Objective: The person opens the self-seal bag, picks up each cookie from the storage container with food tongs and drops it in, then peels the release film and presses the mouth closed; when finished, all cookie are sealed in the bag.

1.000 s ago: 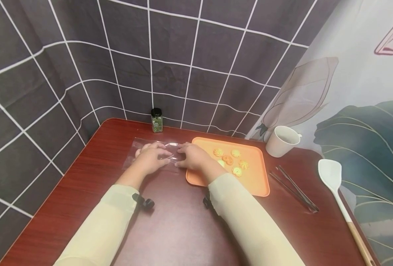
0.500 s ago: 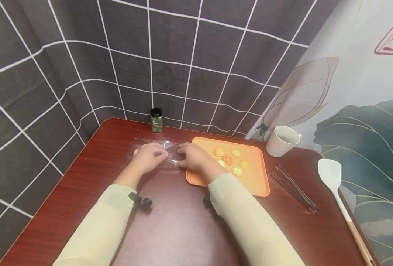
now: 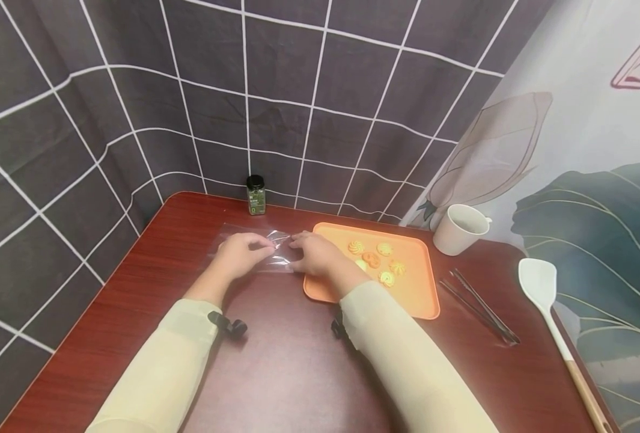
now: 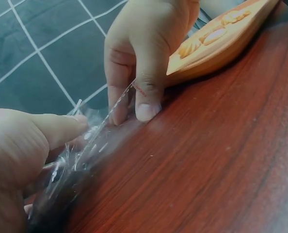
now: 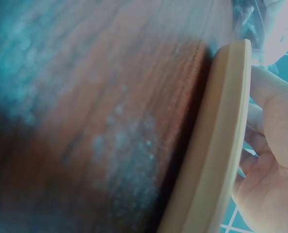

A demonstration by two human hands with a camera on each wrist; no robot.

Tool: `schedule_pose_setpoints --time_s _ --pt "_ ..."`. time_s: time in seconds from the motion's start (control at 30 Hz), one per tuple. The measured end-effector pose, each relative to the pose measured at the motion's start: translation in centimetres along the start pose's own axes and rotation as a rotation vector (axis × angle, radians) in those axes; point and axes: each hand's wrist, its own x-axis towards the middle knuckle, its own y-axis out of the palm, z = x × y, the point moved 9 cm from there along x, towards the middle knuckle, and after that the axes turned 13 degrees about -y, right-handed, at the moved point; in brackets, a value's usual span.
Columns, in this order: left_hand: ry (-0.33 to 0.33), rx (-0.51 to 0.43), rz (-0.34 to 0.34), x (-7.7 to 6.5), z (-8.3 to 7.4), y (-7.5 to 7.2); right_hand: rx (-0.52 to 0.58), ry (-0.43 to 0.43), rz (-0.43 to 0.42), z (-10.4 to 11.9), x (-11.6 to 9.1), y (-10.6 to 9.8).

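Note:
A clear plastic bag lies crumpled and shiny on the table, left of the orange tray. My left hand pinches its film between thumb and fingers. At the bag's other side, my right hand holds the edge with its thumb and fingertips, close to the tray's left rim. In the left wrist view the bag's seam runs taut between both hands, with small red print near the right thumb. The right wrist view shows my right palm beside the tray's edge; the fingertips are partly hidden there.
On the orange tray lie several cookies. A jar with a black lid stands against the tiled-pattern curtain. To the right are a white mug, metal tongs and a white spatula with a wooden handle.
My left hand has drawn slightly left and its fingers have come together from a spread pose onto the film. My right hand has stayed nearly in place.

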Motion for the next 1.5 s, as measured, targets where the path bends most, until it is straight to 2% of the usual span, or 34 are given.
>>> schedule_pose_setpoints --time_s 0.13,0.37,0.67,0.83,1.0,1.13,1.27,1.37,1.5 --pt "-0.012 -0.055 0.013 0.1 0.2 -0.2 -0.021 0.004 0.000 -0.2 0.1 0.0" --pt "0.039 -0.060 0.016 0.0 -0.1 -0.3 -0.009 0.003 -0.009 -0.2 0.1 0.0" --pt "0.012 -0.102 -0.010 0.0 0.4 -0.6 -0.018 -0.007 -0.006 -0.3 0.1 0.2" --pt "0.016 -0.113 -0.012 -0.1 0.4 -0.7 0.018 -0.018 -0.059 -0.1 -0.3 -0.4" --pt "0.045 -0.129 -0.032 -0.2 0.0 -0.7 0.067 -0.001 -0.140 -0.2 -1.4 -2.0" --pt "0.057 -0.135 -0.037 -0.3 -0.1 -0.7 0.080 0.003 -0.186 -0.2 -2.9 -3.3" --pt "0.067 -0.146 -0.042 -0.3 -0.3 -0.6 0.071 -0.014 -0.207 -0.1 -5.3 -4.5" --pt "0.079 -0.151 -0.045 -0.2 -0.3 -0.6 0.086 -0.023 -0.237 -0.3 -7.7 -5.4" --pt "0.079 -0.143 -0.051 -0.1 -0.1 -0.6 0.135 0.010 -0.309 -1.1 -12.2 -6.5"
